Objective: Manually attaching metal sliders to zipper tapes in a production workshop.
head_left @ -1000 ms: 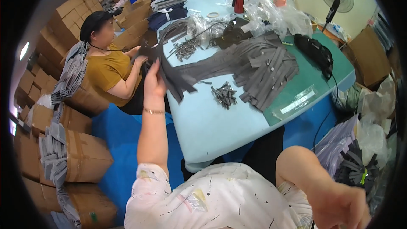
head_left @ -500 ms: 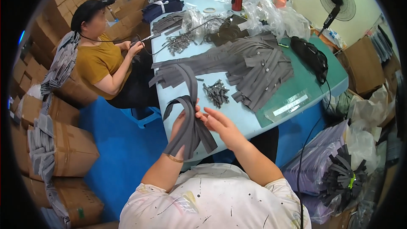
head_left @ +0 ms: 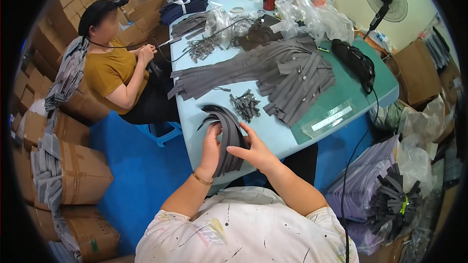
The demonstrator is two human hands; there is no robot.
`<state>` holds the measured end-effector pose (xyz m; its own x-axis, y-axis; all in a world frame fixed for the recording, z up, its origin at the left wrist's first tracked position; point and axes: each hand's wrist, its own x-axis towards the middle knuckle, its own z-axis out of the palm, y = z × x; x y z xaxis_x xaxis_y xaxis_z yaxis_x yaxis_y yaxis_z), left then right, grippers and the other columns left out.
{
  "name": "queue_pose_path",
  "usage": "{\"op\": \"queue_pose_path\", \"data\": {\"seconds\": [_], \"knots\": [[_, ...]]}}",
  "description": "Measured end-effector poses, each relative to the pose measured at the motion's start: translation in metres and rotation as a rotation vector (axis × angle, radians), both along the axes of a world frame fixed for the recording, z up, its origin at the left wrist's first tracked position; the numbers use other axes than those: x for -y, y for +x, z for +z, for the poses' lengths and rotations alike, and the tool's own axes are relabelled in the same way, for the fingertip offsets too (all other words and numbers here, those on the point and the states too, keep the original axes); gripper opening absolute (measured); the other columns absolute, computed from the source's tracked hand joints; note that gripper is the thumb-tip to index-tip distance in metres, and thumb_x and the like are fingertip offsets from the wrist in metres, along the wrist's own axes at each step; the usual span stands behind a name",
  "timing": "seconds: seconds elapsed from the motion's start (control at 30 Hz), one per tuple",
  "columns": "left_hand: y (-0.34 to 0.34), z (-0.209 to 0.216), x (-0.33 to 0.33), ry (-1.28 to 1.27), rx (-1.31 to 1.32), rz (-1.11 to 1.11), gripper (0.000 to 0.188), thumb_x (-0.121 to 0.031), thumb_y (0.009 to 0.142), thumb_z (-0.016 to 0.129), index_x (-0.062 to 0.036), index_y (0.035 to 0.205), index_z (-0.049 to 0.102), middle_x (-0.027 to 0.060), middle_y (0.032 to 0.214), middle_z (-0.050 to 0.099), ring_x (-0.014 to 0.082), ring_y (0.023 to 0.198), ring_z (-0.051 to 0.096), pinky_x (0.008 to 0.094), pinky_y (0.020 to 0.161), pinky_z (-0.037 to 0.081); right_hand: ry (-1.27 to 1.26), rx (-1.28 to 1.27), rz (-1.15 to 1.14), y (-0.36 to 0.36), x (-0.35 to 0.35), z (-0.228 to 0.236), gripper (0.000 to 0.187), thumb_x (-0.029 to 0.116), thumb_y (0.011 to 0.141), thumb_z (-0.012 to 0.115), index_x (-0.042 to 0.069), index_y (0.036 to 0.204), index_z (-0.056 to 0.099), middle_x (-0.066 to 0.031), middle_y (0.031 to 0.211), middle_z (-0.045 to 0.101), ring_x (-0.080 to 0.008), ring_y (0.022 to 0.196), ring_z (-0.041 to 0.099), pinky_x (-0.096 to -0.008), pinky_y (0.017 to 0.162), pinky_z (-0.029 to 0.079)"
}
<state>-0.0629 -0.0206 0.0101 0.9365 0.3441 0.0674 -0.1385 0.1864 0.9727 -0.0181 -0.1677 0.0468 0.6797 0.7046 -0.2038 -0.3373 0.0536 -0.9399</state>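
Strips: bundle of dark grey fabric strips (head_left: 228, 139), held upright-ish between both hands, at the near edge of the pale blue table (head_left: 204, 131).
Left hand: left hand (head_left: 210, 148), fingers curled round the left side of the bundle, thumb pressed on the front face; bracelet (head_left: 202, 179) at the wrist.
Right hand: right hand (head_left: 256, 152), thumb and forefinger stretched toward the bundle's right edge, tips touching or pinching the outermost strip — hard to tell which from this angle; other fingers loosely spread.
Handling, as judged: best kept clamped low by the left fingers so the stack stays squared; right fingertips to peel or count one strip at a time off the edge nearest them; grip light, since thin limp strips would likely slide and fan out.
Look of the strips: long, narrow, flat, matte charcoal; upper ends arch over and droop away beyond the fingertips, fanned slightly; lower ends hang below the palms.
Beyond the fingertips: small heap of dark metal clips (head_left: 246, 104), just past the bundle; farther out, a broad spread of grey strips (head_left: 273, 70) laid in rows.
Right of the right hand: green mat (head_left: 360, 92) with a clear ruler (head_left: 329, 118).
Left of the left hand: seated person in a mustard shirt (head_left: 109, 70), well apart; cardboard boxes (head_left: 78, 170) on the blue floor.
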Motion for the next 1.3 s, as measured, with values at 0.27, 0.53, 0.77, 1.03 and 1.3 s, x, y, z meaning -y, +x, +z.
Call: {"op": "queue_pose_path", "data": {"seconds": [0.27, 0.53, 0.77, 1.03, 1.3], "knots": [[0.006, -0.018, -0.004, 0.297, 0.032, 0.107, 0.025, -0.007, 0.09, 0.04, 0.0004, 0.11, 0.052, 0.0072, 0.104, 0.056, 0.019, 0.094, 0.057, 0.0268, 0.079, 0.047, 0.067, 0.08, -0.019, 0.013, -0.003, -0.018, 0.078, 0.007, 0.072, 0.072, -0.004, 0.134, 0.026, -0.0126, 0.12, 0.048, -0.017, 0.107, 0.049, -0.0297, 0.092, 0.04], [0.007, 0.017, -0.018, -0.938, 0.04, 0.042, 0.051, -0.045, 0.09, 0.045, -0.0011, 0.115, 0.048, 0.0112, 0.11, 0.056, 0.0292, 0.106, 0.054, 0.0425, 0.088, 0.045, -0.162, 0.418, 0.161, 0.018, 0.003, -0.027, 0.076, 0.01, 0.071, 0.067, 0.005, 0.136, 0.028, -0.0188, 0.102, 0.059, -0.0245, 0.09, 0.06, -0.0308, 0.081, 0.046], [0.042, 0.017, -0.065, -0.773, -0.118, -0.036, 0.034, -0.018, 0.09, 0.052, 0.0017, 0.117, 0.046, 0.0137, 0.121, 0.052, 0.0313, 0.108, 0.053, 0.0422, 0.089, 0.046, -0.343, 0.628, 0.192, -0.004, -0.003, -0.013, 0.073, 0.016, 0.072, 0.066, 0.006, 0.135, 0.03, -0.0222, 0.099, 0.06, -0.034, 0.09, 0.06, -0.0373, 0.079, 0.046], [0.038, 0.032, -0.042, -0.213, -0.148, -0.245, 0.024, -0.006, 0.085, 0.059, 0.003, 0.108, 0.056, 0.012, 0.102, 0.063, 0.0232, 0.084, 0.064, 0.0321, 0.075, 0.052, -0.254, 0.829, -0.281, 0.04, -0.001, -0.007, 0.051, 0.017, 0.075, 0.071, 0.007, 0.121, 0.05, -0.008, 0.102, 0.057, -0.0177, 0.084, 0.058, -0.0281, 0.07, 0.048], [0.035, 0.014, -0.017, 0.083, -0.185, -0.291, 0.022, -0.005, 0.08, 0.063, 0.0011, 0.101, 0.058, 0.0066, 0.09, 0.063, 0.0136, 0.076, 0.062, 0.0274, 0.067, 0.051, -0.069, 0.83, -0.411, 0.063, -0.026, -0.025, 0.022, 0.007, 0.073, 0.071, 0.001, 0.093, 0.062, -0.0073, 0.082, 0.06, -0.0153, 0.068, 0.059, -0.0246, 0.059, 0.047]]}}
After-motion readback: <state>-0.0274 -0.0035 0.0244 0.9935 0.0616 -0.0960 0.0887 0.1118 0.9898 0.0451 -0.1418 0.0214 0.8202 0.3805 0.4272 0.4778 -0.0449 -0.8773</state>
